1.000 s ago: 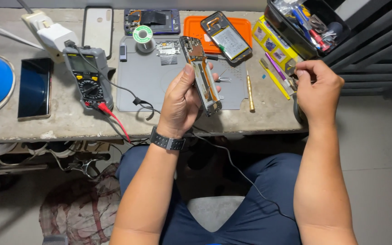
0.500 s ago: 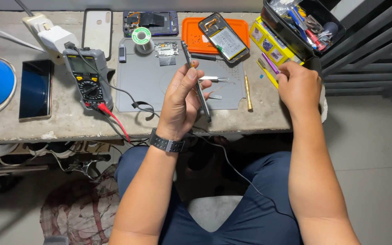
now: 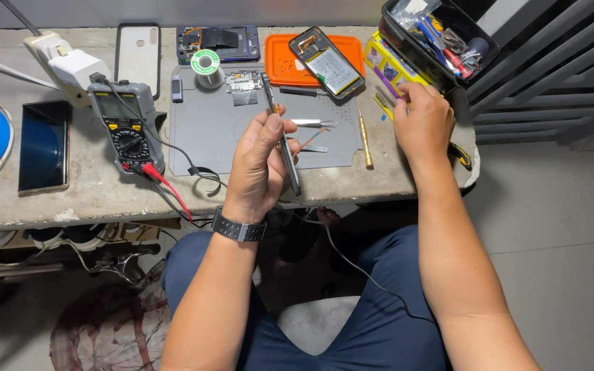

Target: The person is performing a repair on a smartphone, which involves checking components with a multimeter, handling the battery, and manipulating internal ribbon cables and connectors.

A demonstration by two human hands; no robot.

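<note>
The left hand (image 3: 259, 161) is gripping a slim dark phone frame (image 3: 282, 141) edge-on, fingers (image 3: 269, 130) curled shut around its middle, over the near edge of the grey rubber work mat (image 3: 201, 141). The frame's ends are sticking out past the fingers on both sides. The right hand (image 3: 422, 124) is hovering knuckles-up just below the yellow parts box (image 3: 386, 63); its grip cannot be told. Between the two hands, steel tweezers (image 3: 313, 124) and a brass-handled tool (image 3: 365, 143) are lying on open mat. The grey multimeter (image 3: 125, 127) is sitting well left of the left fingers.
</note>
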